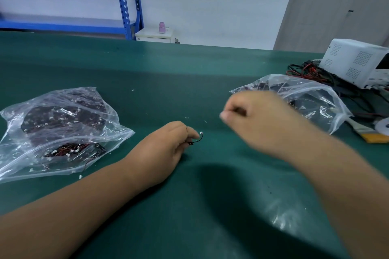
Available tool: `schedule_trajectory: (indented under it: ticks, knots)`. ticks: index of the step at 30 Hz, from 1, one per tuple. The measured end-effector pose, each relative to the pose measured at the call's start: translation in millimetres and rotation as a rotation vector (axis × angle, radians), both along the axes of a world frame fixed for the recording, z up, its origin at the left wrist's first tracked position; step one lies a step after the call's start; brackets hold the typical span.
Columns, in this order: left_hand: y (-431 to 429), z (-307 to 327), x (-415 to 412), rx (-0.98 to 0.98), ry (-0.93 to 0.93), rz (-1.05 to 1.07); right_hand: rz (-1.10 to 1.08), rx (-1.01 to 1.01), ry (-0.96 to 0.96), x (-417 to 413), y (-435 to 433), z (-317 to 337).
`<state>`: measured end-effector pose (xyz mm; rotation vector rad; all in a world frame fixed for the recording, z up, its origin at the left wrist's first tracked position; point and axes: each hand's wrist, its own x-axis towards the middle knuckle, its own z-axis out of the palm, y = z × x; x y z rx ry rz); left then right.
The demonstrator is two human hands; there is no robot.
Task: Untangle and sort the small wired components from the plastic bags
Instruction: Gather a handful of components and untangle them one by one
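Bags of dark wired parts lie on the green table (189,73), the left bag (63,124) beside the left forearm and the right bag (311,99) partly behind the right hand (259,120). The left hand (166,147) rests on the table between them and pinches one small wired component (196,139), its black wire curling to a white plug. The right hand is raised and blurred, its fingers curled; whether it holds anything cannot be told.
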<state>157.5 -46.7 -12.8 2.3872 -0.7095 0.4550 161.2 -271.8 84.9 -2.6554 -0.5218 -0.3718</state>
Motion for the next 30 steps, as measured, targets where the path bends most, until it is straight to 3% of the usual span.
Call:
schedule_trajectory:
  ticks: [4,9,18,21,23,27,30]
  knots:
    - [-0.5,3.6,-4.2,-0.073,0.057,0.041,0.144,-0.023,0.197,-1.4,31.8,-57.7]
    - [-1.7,4.8,-9.3,-0.079,0.054,0.04,0.229,0.155,0.132,0.8,35.0,-86.7]
    - [-4.0,3.1,-14.0,-0.058,0.032,0.011,0.136,0.476,0.173,3.5,33.4,-96.2]
    - [-2.8,3.2,-16.2,0.072,-0.006,0.062,0.071,0.522,0.135,6.5,31.7,-96.1]
    - [-1.4,6.6,-17.4,0.18,-0.022,0.151,0.008,0.664,0.214,7.3,29.6,-92.2]
    - [3.6,23.2,-13.1,0.562,-0.025,0.385,-0.062,0.87,0.36,9.4,27.3,-88.6]
    - [16.6,34.4,-13.2,0.785,0.075,0.569,-0.085,0.996,0.428,10.2,26.8,-83.6]
